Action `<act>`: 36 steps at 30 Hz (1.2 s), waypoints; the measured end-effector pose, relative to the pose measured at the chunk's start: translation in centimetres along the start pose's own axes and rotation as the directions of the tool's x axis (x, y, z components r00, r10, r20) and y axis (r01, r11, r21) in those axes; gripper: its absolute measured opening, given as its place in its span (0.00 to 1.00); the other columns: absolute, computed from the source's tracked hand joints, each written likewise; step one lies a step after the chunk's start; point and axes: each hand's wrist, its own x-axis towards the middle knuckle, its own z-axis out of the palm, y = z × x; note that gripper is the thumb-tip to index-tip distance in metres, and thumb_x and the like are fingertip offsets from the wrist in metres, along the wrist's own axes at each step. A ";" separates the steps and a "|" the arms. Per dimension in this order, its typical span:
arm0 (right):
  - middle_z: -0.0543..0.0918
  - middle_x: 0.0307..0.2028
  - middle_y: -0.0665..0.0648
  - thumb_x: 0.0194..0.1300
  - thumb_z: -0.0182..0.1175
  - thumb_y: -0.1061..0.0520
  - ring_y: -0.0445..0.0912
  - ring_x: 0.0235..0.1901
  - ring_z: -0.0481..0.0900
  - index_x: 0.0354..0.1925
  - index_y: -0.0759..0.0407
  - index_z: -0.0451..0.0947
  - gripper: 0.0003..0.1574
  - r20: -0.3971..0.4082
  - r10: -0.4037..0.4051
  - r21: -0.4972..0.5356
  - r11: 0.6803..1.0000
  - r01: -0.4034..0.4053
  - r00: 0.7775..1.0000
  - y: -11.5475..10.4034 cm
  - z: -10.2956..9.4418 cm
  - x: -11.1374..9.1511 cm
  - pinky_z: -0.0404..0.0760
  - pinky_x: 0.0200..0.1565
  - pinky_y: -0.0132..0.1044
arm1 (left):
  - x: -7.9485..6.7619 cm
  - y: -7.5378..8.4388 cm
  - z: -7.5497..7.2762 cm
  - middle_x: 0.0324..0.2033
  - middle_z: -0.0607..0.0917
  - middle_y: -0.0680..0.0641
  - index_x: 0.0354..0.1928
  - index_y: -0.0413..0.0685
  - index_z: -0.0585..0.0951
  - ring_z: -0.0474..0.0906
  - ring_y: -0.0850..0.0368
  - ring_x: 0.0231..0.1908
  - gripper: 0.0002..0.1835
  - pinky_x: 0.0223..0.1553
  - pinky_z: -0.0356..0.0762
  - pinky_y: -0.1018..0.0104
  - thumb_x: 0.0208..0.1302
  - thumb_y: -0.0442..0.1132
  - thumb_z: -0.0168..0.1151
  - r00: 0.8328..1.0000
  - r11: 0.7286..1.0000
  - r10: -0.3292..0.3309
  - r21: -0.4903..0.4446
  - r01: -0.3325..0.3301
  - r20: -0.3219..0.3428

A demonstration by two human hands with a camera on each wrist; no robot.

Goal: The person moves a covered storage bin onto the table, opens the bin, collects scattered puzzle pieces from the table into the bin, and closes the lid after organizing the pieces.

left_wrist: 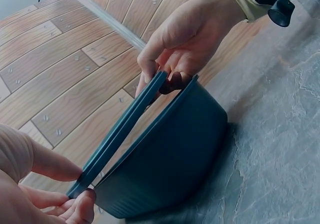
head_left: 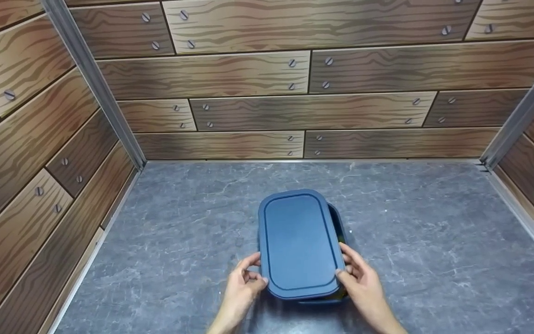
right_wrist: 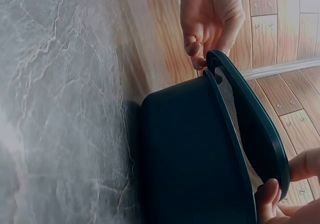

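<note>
A blue rectangular lid (head_left: 299, 241) with rounded corners lies over a deep blue container (left_wrist: 170, 154) of matching shape. My left hand (head_left: 244, 285) pinches the lid's left edge near its front corner, right at the container's rim. On the opposite edge my right hand (head_left: 362, 280) grips the lid between thumb and fingers. The lid is tilted, its right side raised, and a gap shows between lid and rim in the right wrist view. A strip of the container's dark inside shows along the right, with something yellowish at the front right; the lid hides the rest.
The container stands on a grey marbled tabletop (head_left: 193, 222), towards its front. Wood-plank-patterned walls (head_left: 248, 74) with metal corner strips (head_left: 95, 88) enclose the back and both sides.
</note>
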 end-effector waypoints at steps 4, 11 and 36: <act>0.77 0.50 0.65 0.63 0.55 0.72 0.44 0.34 0.72 0.70 0.67 0.63 0.37 -0.009 -0.020 -0.002 1.000 0.020 1.000 0.1 -0.2 -0.2 0.74 0.33 0.32 | 0.1 -0.2 0.2 0.52 0.72 0.40 0.67 0.25 0.64 0.73 0.58 0.31 0.35 0.26 0.69 0.71 0.54 0.24 0.59 1.000 1.000 0.010 0.002 -0.010 0.002; 0.76 0.50 0.66 0.62 0.56 0.73 0.43 0.36 0.73 0.70 0.68 0.64 0.37 -0.048 -0.029 -0.004 1.000 0.028 0.998 0.0 -0.7 -0.6 0.76 0.40 0.29 | 0.2 0.1 0.8 0.53 0.73 0.41 0.68 0.29 0.66 0.74 0.57 0.34 0.35 0.28 0.69 0.70 0.55 0.25 0.60 1.000 1.000 0.001 0.015 -0.001 0.009; 0.70 0.52 0.62 0.63 0.63 0.66 0.41 0.31 0.67 0.68 0.66 0.66 0.36 -0.123 0.035 -0.101 0.994 -0.047 0.992 0.5 -2.1 -0.8 0.68 0.28 0.29 | 0.1 0.0 2.4 0.51 0.73 0.42 0.67 0.30 0.68 0.71 0.56 0.33 0.35 0.27 0.71 0.70 0.54 0.25 0.61 0.998 0.996 0.047 0.070 -0.051 0.052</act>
